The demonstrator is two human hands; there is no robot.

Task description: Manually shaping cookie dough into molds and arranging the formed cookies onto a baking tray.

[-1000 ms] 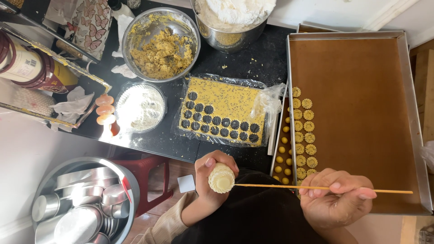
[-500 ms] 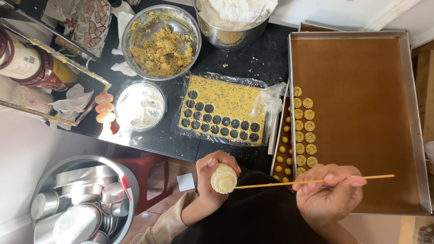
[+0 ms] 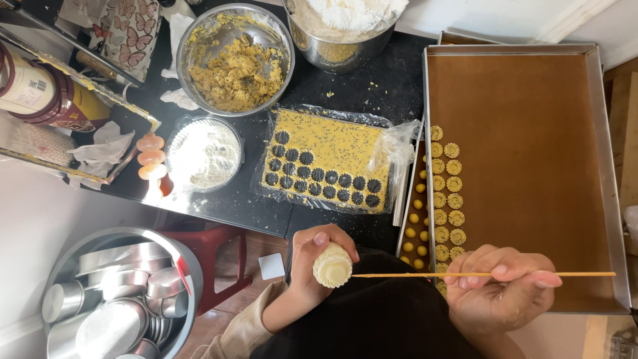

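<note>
In the head view, the left hand [image 3: 318,262] is gripping a small cream-coloured fluted mould [image 3: 332,265], its fingers [image 3: 321,238] curled shut around the body so the ridged face is pointing toward the right. The right hand [image 3: 500,291] is pinching a thin wooden skewer [image 3: 425,274] between thumb and closed fingers; the skewer is lying level, its left tip reaching the mould's edge, though whether it is actually going inside is hard to tell from this angle. Its other end is sticking out past the right hand over the tray [image 3: 525,166]. Both hands are hovering low in the frame, over the person's dark lap, just below the dark surface [image 3: 399,86].

On the tray, which is lined brown, short columns of small yellow flower-shaped cookies [image 3: 446,193] are sitting along the left side. Just left of it, a rolled dough sheet [image 3: 327,159] on clear plastic is showing rows of cut-out holes. Above that, a steel bowl [image 3: 236,58] is holding crumbly yellow dough, and a pot of flour [image 3: 342,26] is standing beside it. A small round flour dish [image 3: 204,154] is resting left of the sheet. At lower left, a tub of round metal tins [image 3: 116,299] is sitting on the floor.
</note>
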